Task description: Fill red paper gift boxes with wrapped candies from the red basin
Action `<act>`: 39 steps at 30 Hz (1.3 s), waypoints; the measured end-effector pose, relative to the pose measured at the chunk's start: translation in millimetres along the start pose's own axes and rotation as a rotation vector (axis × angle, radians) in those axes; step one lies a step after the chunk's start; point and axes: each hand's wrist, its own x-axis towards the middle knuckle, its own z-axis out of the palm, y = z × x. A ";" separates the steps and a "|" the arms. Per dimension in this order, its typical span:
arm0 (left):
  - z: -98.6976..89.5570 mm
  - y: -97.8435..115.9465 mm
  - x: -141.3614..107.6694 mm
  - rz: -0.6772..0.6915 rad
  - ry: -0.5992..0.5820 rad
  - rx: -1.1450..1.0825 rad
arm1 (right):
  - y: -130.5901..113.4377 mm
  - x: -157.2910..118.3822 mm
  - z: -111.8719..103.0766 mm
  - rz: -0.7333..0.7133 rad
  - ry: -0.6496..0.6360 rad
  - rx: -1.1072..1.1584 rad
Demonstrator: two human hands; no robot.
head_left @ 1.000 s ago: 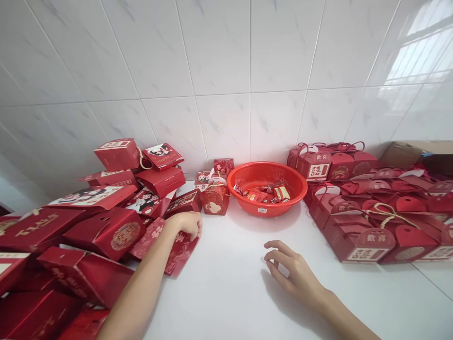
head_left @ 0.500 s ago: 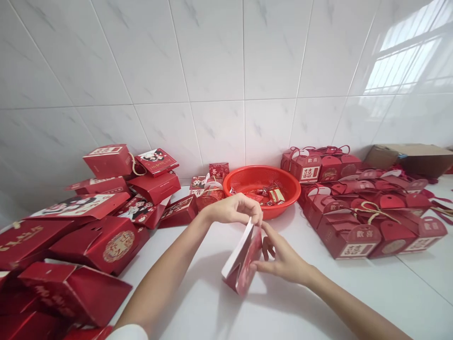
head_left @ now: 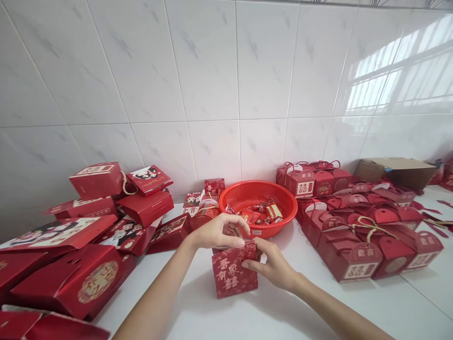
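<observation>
A small red gift box (head_left: 231,274) with pale lettering stands upright in front of me, its printed face towards me. My left hand (head_left: 221,231) arches over its top edge, thumb and curled fingers at the upper flap. On the right side of the box, my right hand (head_left: 272,262) grips the upper corner, with the thumb on the front and the fingers behind. Just beyond my hands sits a red plastic basket (head_left: 293,208) with several wrapped sweets (head_left: 255,215) in it.
Larger red boxes (head_left: 81,278) are heaped on the left. Rows of filled-out red gift boxes (head_left: 361,255) stand at the right, with a cardboard carton (head_left: 410,165) behind. Smaller boxes (head_left: 214,186) lie near the tiled wall (head_left: 212,71). Ribbons lie at far right.
The box has turned from edge-on to face me and now stands lower, upright. Both hands have stayed at its top and right side. The camera view has tilted up slightly.
</observation>
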 end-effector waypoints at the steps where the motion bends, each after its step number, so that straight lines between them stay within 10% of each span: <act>1: -0.8 1.2 -1.3 -0.001 0.028 0.021 | -0.3 0.7 -1.5 -0.020 -0.008 -0.013; 7: -2.5 8.4 -3.3 -0.003 0.155 0.108 | -14.9 25.9 -47.2 -0.144 -0.028 -0.028; 10: -6.1 7.8 -2.2 -0.046 0.109 0.075 | -9.8 60.8 -83.7 -0.004 0.109 -0.189; 13: -14.8 4.3 3.3 -0.025 0.106 -0.005 | 12.2 97.3 -107.3 0.217 -0.101 -0.520; 19: -32.2 -6.7 36.7 -0.064 0.105 0.185 | 55.1 127.3 -97.8 0.324 -0.371 -0.568; 23: -32.9 -18.3 72.0 -0.205 -0.112 0.565 | 61.3 123.0 -94.2 0.318 -0.406 -0.494; 29: -20.5 -38.9 113.1 -0.375 -0.328 0.757 | 63.4 107.6 -108.7 0.282 -0.196 -0.306; 39: -28.0 -71.2 122.9 -0.476 -0.171 0.888 | 52.7 114.8 -103.6 0.204 0.141 0.027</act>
